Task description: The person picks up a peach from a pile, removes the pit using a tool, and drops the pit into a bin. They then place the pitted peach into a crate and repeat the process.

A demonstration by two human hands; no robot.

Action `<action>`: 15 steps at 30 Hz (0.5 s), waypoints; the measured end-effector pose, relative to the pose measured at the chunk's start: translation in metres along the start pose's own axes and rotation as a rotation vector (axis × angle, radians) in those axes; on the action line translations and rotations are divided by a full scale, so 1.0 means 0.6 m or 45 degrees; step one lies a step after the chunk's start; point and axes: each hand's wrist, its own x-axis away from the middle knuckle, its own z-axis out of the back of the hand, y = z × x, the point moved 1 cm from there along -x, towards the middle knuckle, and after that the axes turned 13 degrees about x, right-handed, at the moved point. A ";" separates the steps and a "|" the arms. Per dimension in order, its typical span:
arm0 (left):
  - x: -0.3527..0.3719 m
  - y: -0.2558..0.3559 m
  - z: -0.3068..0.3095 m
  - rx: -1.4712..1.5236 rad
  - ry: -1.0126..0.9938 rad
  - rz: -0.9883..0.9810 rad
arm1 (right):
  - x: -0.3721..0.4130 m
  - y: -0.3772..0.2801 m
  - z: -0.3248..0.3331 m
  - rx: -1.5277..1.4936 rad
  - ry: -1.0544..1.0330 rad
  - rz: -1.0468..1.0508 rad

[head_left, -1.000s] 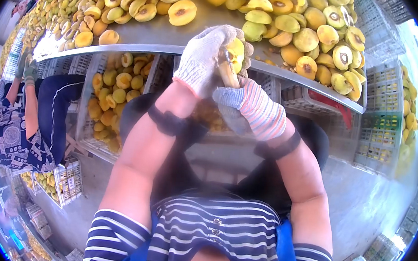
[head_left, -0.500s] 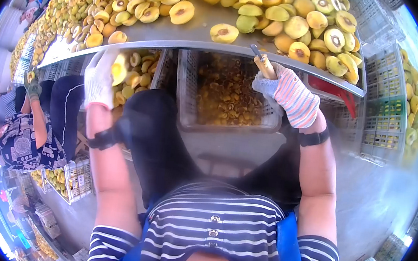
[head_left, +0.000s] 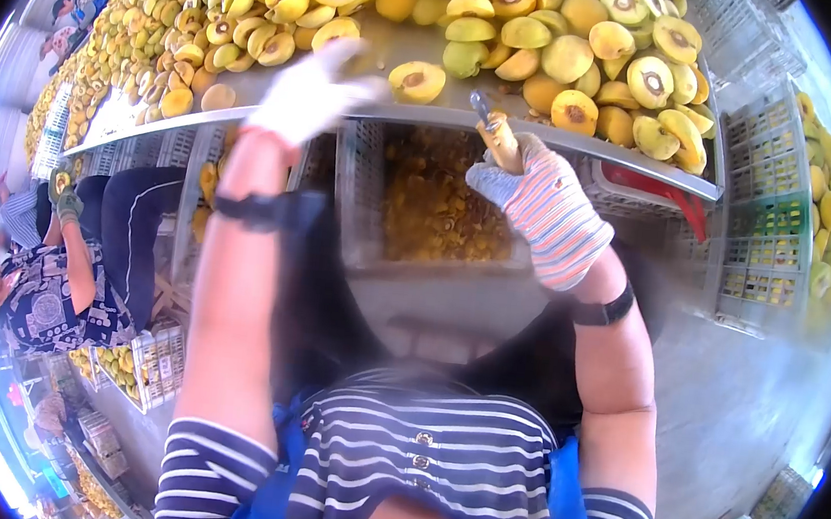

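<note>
Left hand (head_left: 306,97) blurred, fingers spread and released over metal table edge (head_left: 405,112); halved fruit (head_left: 417,82) just right of its fingertips. Right hand (head_left: 552,213) fingers clenched round wooden-handled tool (head_left: 500,141), metal tip projecting beyond them.

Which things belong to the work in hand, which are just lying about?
In use:
- wooden-handled tool, in right hand
- halved fruit by left hand
- probably the crate of scraps

Seemingly just there:
- red object under the table
</note>
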 end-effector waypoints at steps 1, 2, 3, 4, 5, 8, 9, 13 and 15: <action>-0.016 0.034 -0.036 0.068 -0.222 0.035 | -0.004 -0.008 0.001 -0.160 -0.025 -0.188; -0.043 0.036 -0.071 -0.115 -0.316 -0.077 | -0.006 -0.012 0.003 -0.316 -0.044 -0.382; -0.073 0.019 -0.097 0.137 -0.383 0.073 | -0.007 -0.009 -0.006 -0.577 0.051 -0.426; -0.092 0.010 -0.114 0.385 -0.452 0.226 | -0.011 -0.005 -0.011 -0.560 0.064 -0.435; -0.093 0.021 -0.111 0.394 -0.455 0.209 | -0.016 0.000 -0.013 -0.658 0.125 -0.473; -0.061 0.054 -0.080 0.081 -0.361 -0.093 | -0.030 0.010 -0.006 -0.776 0.206 -0.610; -0.031 0.082 -0.058 0.118 -0.379 -0.242 | -0.034 0.001 -0.002 -0.947 0.287 -0.608; 0.023 0.076 -0.051 0.690 -0.317 -0.636 | -0.052 -0.044 0.001 -1.512 0.213 -0.603; 0.038 0.066 -0.063 1.144 -0.148 -0.547 | -0.058 -0.052 -0.019 -1.864 0.047 -0.526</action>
